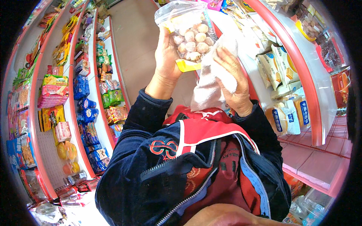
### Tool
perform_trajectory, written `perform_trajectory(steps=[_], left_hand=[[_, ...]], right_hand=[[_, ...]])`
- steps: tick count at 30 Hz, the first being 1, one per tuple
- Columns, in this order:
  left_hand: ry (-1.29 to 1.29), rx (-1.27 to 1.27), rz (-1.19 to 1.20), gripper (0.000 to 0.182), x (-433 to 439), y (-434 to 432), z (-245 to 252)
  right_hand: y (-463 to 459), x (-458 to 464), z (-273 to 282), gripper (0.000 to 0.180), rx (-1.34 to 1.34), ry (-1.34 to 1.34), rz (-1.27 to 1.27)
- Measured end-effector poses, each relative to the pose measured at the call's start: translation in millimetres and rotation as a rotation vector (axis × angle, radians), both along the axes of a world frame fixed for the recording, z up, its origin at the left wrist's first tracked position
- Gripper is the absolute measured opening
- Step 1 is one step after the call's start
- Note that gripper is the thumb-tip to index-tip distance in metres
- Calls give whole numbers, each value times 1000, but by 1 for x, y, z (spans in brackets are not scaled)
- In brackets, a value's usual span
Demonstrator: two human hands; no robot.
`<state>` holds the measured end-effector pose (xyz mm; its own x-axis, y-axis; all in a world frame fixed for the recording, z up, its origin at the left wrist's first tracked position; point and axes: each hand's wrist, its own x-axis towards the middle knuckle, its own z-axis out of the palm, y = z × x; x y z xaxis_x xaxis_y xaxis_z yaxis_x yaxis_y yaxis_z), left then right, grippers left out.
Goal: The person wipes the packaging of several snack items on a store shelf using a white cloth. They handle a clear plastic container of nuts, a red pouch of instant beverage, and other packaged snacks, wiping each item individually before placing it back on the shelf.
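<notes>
My left hand (167, 60) grips the left side of a clear plastic zip bag (195, 42) of round, pale-dusted snack balls, with yellow bands near its top and bottom. The bag is raised in front of me, its transparent top edge pointing away. A whitish cloth (210, 76) is bunched in my right hand (233, 76). Its upper part touches or overlaps the bag's right edge, and the rest hangs down towards my red-and-navy jacket (215, 124). The fingers of my right hand are spread over the cloth.
Shelves with red edges (70, 118) run along the left, filled with packaged snacks. On the right, a shelf edge (302, 73) curves close by my right arm, with bread packs (285, 115) on the shelf. Between them lies a tiled floor (138, 36). Below right is a pink tiled shelf (316, 163).
</notes>
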<state>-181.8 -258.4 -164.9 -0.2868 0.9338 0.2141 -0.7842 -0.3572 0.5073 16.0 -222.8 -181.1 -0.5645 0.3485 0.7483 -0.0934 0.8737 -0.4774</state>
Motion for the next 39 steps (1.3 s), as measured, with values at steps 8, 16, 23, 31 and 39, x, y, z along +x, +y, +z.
perform_trajectory(steps=[8,16,23,31,39], left_hand=[[44,-2,-41,60,8,5,-11],[53,-71,-103,60,18,13,-19],[78,-66,-195,57,15,9,-21],[232,-107,-107,50,17,10,-17],[341,-136,-38,46,8,11,-9]], right_hand=[[-4,0,-14,36,-814,126,-37],[-1,4,-17,28,-1139,351,108],[5,3,-17,27,-1055,332,10],[7,4,-15,22,-842,307,-85],[10,-2,-18,26,-894,279,-104]])
